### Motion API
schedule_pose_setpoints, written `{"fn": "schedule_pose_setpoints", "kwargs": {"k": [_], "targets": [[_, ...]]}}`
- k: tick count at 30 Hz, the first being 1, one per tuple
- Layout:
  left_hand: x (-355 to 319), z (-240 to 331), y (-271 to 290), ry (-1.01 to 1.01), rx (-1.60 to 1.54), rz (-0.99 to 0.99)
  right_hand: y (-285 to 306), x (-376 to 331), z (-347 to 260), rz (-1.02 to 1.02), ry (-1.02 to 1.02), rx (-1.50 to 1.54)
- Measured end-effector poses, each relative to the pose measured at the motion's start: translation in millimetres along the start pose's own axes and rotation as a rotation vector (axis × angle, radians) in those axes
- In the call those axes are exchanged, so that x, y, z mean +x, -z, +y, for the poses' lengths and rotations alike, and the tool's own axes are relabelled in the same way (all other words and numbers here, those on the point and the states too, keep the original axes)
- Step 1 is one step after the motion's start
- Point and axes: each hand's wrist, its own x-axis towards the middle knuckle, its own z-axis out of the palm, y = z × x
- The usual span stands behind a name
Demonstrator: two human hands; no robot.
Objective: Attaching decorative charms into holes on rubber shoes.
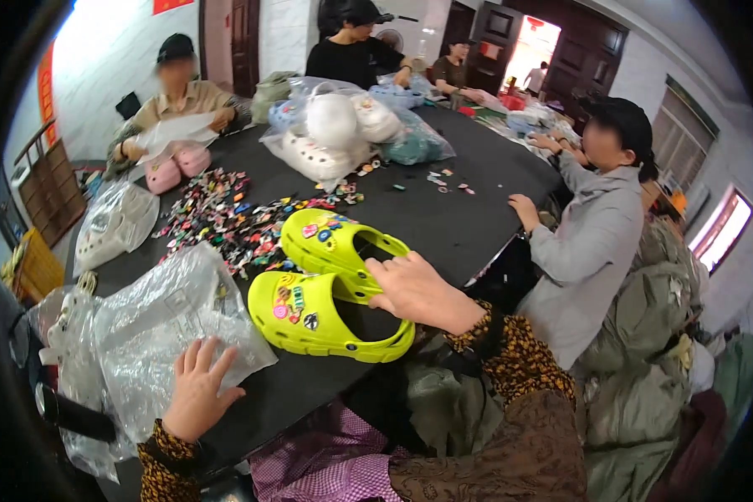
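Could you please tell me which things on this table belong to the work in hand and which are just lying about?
In hand: two yellow clogs, right hand, clear plastic bag, left hand.

Lying about: heap of small charms, pink clogs, bagged white clogs.

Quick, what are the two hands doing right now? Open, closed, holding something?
Left hand: open, fingers spread flat on a clear plastic bag.
Right hand: resting on the heel of a yellow-green clog; grip cannot be told.

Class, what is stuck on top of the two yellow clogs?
Small colourful charms dot the toes of both yellow clogs. The right hand covers part of their heel ends, so anything there is hidden.
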Motion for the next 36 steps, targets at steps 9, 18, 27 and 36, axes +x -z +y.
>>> {"fn": "schedule_pose_setpoints", "kwargs": {"k": [9, 18, 27, 36], "targets": [[-19.7, -9.5, -1.7, -0.046, -0.061, -0.121, 6.0, 20.6, -12.1, -0.076, 0.004, 0.331], [-27.9, 18.6, 25.8, 0.069, -0.791, 0.084, 10.2, 79.0, -49.9, 0.188, -0.073, 0.563], [-32.2, 3.7, 44.2, 0.069, -0.655, 0.304, 44.8, 117.0, -74.7, 0.050, -0.253, 1.402], [-53.7, -16.3, 0.7, 0.000, 0.150, -0.021, 63.9, 127.6, -116.0, 0.020, -0.223, 1.763]]}}
